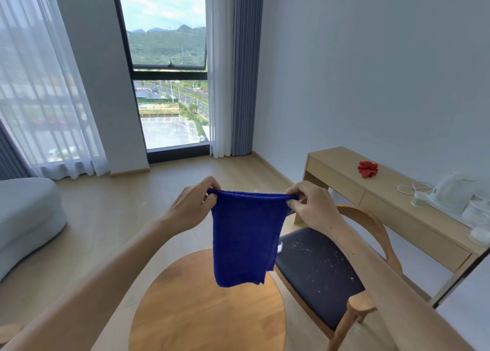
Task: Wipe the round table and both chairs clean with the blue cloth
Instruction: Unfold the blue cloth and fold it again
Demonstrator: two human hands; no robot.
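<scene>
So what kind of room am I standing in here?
Probably a hotel or serviced-apartment room: a white kettle on a long wooden desk, a pale sofa, and curtains beside a high-rise window.

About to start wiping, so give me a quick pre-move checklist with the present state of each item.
1. Blue cloth in hand: ok, left hand and right hand each pinch a top corner.
2. Grip secure: ok, cloth hangs free.
3. Round table top free of objects: ok where visible.
4. Chair seat needs wiping: ok, white specks show.
5. Second chair located: cannot tell.
</scene>
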